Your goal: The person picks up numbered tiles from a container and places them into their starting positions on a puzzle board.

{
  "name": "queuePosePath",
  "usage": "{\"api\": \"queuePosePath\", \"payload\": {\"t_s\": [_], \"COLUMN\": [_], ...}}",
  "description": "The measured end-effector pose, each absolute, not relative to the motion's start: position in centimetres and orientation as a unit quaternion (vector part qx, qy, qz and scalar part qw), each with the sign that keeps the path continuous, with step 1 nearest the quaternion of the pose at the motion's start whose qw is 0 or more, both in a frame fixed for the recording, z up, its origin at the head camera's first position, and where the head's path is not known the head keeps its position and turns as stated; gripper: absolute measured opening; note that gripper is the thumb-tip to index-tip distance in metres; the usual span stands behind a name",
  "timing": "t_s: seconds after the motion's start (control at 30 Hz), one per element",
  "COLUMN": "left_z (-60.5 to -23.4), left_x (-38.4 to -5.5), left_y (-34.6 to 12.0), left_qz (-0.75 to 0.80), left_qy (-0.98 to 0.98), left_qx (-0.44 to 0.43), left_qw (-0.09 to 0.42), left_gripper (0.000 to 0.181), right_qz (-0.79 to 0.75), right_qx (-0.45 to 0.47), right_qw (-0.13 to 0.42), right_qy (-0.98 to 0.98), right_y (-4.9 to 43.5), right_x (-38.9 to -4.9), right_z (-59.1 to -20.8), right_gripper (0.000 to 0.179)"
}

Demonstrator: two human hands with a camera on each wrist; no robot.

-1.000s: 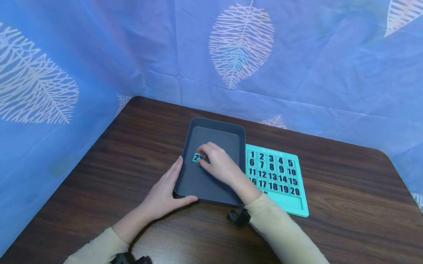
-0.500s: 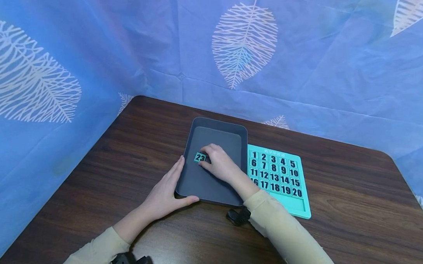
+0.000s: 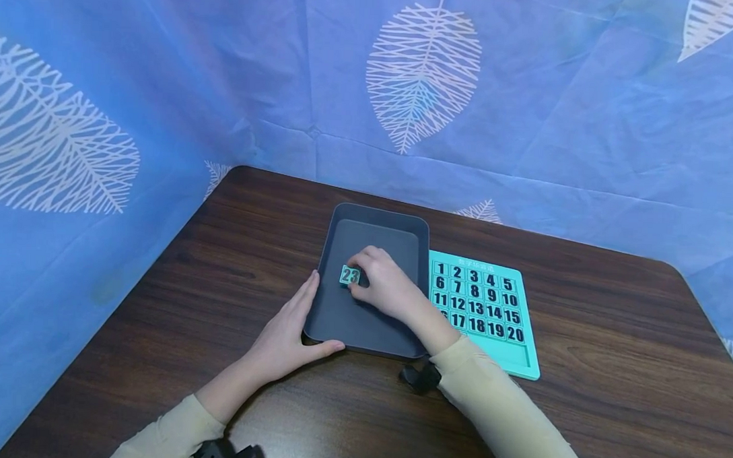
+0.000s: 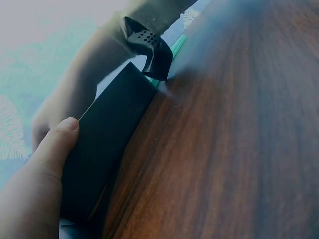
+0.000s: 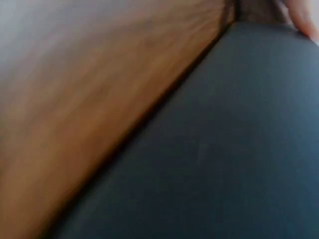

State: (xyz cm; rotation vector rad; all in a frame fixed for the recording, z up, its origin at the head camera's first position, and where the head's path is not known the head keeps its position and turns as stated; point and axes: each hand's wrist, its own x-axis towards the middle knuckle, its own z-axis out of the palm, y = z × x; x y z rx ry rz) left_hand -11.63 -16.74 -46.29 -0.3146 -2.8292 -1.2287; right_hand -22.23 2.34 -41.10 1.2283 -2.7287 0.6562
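Observation:
My right hand [image 3: 389,284] pinches a turquoise number tile [image 3: 349,275] marked 23 between thumb and fingers, over the dark grey tray [image 3: 363,330]. The tile's face looks slightly tilted and paler. With fingers straight, my left hand [image 3: 284,341] rests against the tray's left side and its thumb lies on the front edge. In the left wrist view that left thumb [image 4: 62,134] touches the top of the tray's outer wall [image 4: 109,129]. The right wrist view holds mostly blurred tray wall [image 5: 224,149]; the tile is out of its sight.
A turquoise number board [image 3: 528,356] lies against the tray's right side, bearing tiles in rows up to 20. My right forearm covers part of its lower left. Both stand on a dark wooden table [image 3: 611,345], backed by a blue leaf-patterned cloth [image 3: 529,93].
The 23 tile shifts slightly right with my right hand, and its face tilts and turns paler. My left hand stays on the tray. The view moves a little at first.

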Motion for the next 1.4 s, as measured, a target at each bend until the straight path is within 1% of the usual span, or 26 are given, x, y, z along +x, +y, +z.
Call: {"api": "queuePosePath", "payload": {"t_s": [0.17, 0.33, 0.57, 0.7, 0.87, 1.03, 1.1, 1.27, 1.4], "left_z": [-46.3, -46.3, -46.2, -46.1, -46.1, -46.2, -46.2, -46.2, -46.2], "left_x": [-11.6, -11.6, -11.4, -11.4, -11.4, -11.4, -11.4, -11.4, -11.4], "left_y": [-16.7, -16.7, -16.8, -16.7, -16.6, -16.6, -16.6, -16.6, -16.7], "left_qz": [-0.392, -0.385, -0.387, -0.388, -0.387, -0.387, -0.386, -0.389, -0.39], "left_qy": [-0.914, -0.917, -0.916, -0.915, -0.916, -0.915, -0.915, -0.915, -0.914], "left_qx": [-0.099, -0.102, -0.106, -0.106, -0.105, -0.109, -0.109, -0.107, -0.108], "left_qw": [0.021, 0.022, 0.024, 0.023, 0.024, 0.026, 0.026, 0.024, 0.023], "left_gripper": [0.113, 0.113, 0.112, 0.112, 0.112, 0.111, 0.111, 0.111, 0.111], "right_qz": [0.223, 0.229, 0.214, 0.208, 0.195, 0.183, 0.181, 0.184, 0.192], "right_qx": [0.402, 0.393, 0.361, 0.334, 0.319, 0.334, 0.34, 0.338, 0.339], "right_qw": [0.067, 0.097, 0.123, 0.126, 0.113, 0.098, 0.079, 0.006, -0.027], "right_qy": [-0.886, -0.885, -0.899, -0.911, -0.921, -0.919, -0.919, -0.923, -0.92], "right_y": [4.2, 7.5, 12.9, 15.5, 18.1, 20.3, 21.0, 22.1, 22.6], "right_x": [-21.0, -20.0, -18.8, -18.2, -17.7, -17.2, -16.9, -16.5, -16.4], "right_z": [-39.4, -38.3, -37.9, -38.3, -39.3, -40.0, -40.2, -40.3, -40.4], "right_gripper": [0.031, 0.032, 0.036, 0.036, 0.036, 0.036, 0.035, 0.032, 0.029]}}
